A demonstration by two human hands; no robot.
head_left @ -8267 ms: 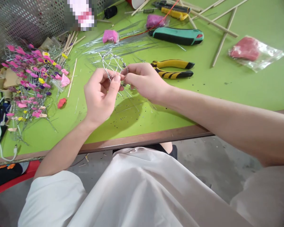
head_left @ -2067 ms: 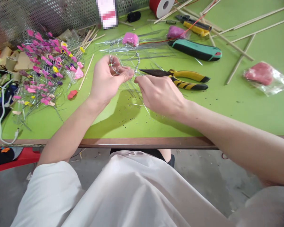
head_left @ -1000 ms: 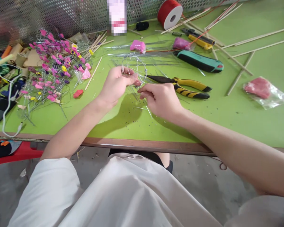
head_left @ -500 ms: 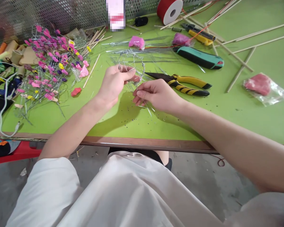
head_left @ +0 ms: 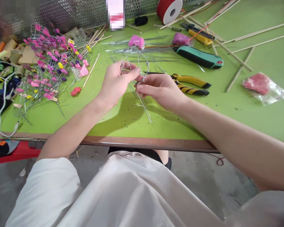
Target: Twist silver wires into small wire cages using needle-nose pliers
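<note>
- Wire ring (head_left: 147, 64) between both hands, above the desk (head_left: 227, 123).
- Left hand (head_left: 115, 80) grips its left side.
- Right hand (head_left: 159, 90) at its lower right edge, fingers drawn in; cannot tell whether they pinch wire.

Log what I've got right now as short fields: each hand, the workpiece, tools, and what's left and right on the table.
Left hand: grips wire ring
Right hand: fingers at ring's lower right, exact grip hidden
Workpiece: wire ring, raised off the table
Tools: pliers, partly behind right hand; green tool farther back
Left side: pink-tipped wires, piled
Right side: bagged red lump
</note>
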